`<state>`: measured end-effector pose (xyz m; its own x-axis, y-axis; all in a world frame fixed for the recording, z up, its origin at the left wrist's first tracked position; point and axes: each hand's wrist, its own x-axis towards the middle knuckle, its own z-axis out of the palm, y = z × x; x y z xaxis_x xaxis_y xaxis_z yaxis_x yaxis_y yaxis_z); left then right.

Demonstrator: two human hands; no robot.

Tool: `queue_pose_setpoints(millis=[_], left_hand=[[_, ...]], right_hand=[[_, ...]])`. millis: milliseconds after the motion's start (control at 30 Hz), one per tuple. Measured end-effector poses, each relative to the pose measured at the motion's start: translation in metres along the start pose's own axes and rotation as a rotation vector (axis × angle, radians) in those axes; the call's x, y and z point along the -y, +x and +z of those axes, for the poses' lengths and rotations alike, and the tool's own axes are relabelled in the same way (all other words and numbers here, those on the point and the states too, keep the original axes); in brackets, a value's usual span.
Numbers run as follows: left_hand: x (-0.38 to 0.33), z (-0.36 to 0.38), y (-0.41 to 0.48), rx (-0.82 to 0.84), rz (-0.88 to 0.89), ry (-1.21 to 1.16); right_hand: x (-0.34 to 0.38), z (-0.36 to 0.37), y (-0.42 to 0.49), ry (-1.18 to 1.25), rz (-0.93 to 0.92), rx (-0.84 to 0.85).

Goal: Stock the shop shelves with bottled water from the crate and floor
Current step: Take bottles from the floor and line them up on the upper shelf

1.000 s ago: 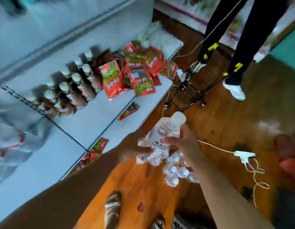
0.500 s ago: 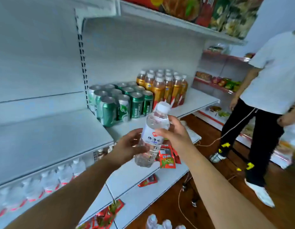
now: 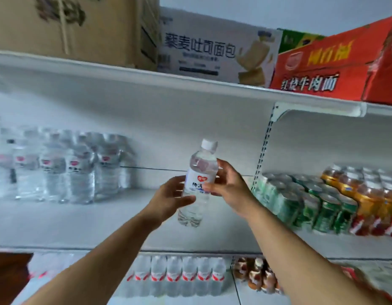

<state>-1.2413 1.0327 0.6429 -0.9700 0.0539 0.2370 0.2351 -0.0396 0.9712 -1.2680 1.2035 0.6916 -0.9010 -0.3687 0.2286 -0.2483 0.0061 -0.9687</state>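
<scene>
Shelf surface (image 3: 124, 221) shows between water packs (image 3: 76, 170) and cans (image 3: 300, 203), behind gripped bottle (image 3: 201, 164).

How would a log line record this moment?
held: water bottle | left hand: grips below label | right hand: grips label | ahead: middle shelf, stocked water bottles

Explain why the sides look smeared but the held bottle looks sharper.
Head view: the clear plastic water bottle is fairly sharp; the stocked water bottles at left and green drink cans at right smear with motion blur; lighting is soft, no hard shadows.
</scene>
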Motion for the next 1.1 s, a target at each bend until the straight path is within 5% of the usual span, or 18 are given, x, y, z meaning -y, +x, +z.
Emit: queue_pose_setpoints(millis=[400, 633, 1100], left_hand=[[0.032, -0.221, 0.018, -0.267, -0.053, 0.202], [0.056, -0.237, 0.018, -0.521, -0.013, 0.677], [0.059, -0.232, 0.025, -0.852, 0.026, 0.831]], right_hand=[[-0.059, 0.198, 0.155, 0.051, 0.025, 0.113], [-0.077, 0.222, 0.177, -0.047, 0.046, 0.156], [-0.093, 0.249, 0.198, -0.142, -0.004, 0.003]])
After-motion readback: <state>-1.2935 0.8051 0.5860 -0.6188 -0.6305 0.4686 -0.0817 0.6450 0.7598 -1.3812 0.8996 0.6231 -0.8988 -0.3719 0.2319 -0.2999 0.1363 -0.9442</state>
